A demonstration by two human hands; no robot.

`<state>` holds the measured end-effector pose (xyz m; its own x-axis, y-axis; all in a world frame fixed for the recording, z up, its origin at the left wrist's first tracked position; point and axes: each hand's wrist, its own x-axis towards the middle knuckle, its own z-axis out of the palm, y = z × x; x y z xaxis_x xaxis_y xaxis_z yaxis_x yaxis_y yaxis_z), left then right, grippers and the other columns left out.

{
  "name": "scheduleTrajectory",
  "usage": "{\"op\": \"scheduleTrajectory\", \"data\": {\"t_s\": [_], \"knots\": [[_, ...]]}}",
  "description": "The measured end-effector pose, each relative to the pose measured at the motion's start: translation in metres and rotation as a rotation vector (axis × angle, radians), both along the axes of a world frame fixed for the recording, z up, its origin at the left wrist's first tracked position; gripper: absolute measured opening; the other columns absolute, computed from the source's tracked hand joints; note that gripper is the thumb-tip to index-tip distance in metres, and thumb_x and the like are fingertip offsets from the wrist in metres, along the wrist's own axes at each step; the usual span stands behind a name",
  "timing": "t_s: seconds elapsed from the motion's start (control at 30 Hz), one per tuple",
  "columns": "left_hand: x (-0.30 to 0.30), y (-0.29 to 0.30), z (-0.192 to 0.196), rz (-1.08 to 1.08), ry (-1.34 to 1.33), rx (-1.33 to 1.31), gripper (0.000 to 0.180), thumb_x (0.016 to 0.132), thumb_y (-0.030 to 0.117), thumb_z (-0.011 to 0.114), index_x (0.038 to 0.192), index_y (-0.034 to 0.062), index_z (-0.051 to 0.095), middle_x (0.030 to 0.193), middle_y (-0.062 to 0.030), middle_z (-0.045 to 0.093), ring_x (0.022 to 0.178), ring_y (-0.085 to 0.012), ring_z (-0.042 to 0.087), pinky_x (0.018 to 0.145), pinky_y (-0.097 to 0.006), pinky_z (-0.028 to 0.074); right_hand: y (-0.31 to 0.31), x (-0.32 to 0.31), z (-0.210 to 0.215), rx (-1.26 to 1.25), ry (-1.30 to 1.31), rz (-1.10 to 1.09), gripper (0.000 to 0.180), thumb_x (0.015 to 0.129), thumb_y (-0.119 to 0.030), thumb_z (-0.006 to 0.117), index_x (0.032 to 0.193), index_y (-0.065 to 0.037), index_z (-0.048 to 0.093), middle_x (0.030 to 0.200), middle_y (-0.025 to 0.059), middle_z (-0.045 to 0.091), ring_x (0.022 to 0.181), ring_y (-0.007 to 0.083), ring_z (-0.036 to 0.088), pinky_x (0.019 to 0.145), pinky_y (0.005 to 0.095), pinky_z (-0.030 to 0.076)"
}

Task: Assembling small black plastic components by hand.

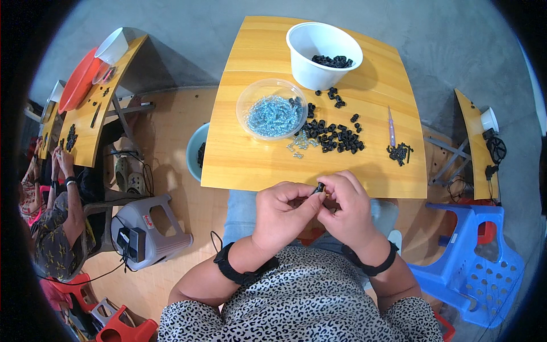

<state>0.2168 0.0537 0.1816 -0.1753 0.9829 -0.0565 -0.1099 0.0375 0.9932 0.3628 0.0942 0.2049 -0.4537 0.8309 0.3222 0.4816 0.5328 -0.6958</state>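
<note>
Tub (319, 57) behind bowl (272, 108); parts pile (336, 137) right of bowl, on table (239, 165).

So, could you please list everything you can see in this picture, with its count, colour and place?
Table: one, yellow wood, centre.
Tub: one, white, far side of the table, a few black parts inside.
Bowl: one, clear, beside the tub, full of pale blue springs.
Loose black parts: many, black, mid-table right of the bowl.
Pen-like tool: one, pink, right side of the table.
Finished pieces: a small pile, black, near the right edge.
Stool: one, grey, floor at left.
Chair: one, blue, floor at right.
Other person: one, at a side table far left.
Left hand: pinching a small black part.
Right hand: fingers on the same part.
</note>
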Motion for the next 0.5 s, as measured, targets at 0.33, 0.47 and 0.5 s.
{"op": "scheduleTrajectory", "data": {"t_s": [0.33,0.47,0.5], "knots": [[-0.0012,0.0009,0.0104,-0.059,0.031,-0.031,0.009,0.084,0.003,0.073,0.092,-0.0025,0.073,0.082,-0.0071,0.069,0.073,-0.0091,0.062,0.063,-0.023,0.049,0.0072,0.0052,0.0103,-0.102,-0.059,0.093,0.043,0.071,-0.002,0.071,0.112,0.001,0.058,0.091,0.0161,0.059,0.081,0.0325,0.061,0.071,0.0384,0.051],[-0.0019,0.0017,0.0084,-0.050,0.043,-0.025,0.010,0.084,0.004,0.073,0.092,-0.0022,0.073,0.081,-0.0065,0.069,0.073,-0.0092,0.062,0.063,-0.023,0.048,0.0045,0.0060,0.0124,-0.085,-0.070,0.108,0.045,0.074,0.001,0.065,0.118,0.003,0.056,0.093,0.0179,0.058,0.085,0.0345,0.060,0.075,0.0392,0.050],[-0.0020,0.0020,0.0084,-0.050,0.043,-0.025,0.010,0.084,0.004,0.073,0.092,-0.0022,0.073,0.081,-0.0065,0.069,0.073,-0.0092,0.062,0.063,-0.023,0.048,0.0043,0.0064,0.0135,-0.085,-0.070,0.108,0.045,0.074,0.001,0.065,0.118,0.003,0.056,0.093,0.0179,0.058,0.085,0.0345,0.060,0.075,0.0392,0.050]]}}
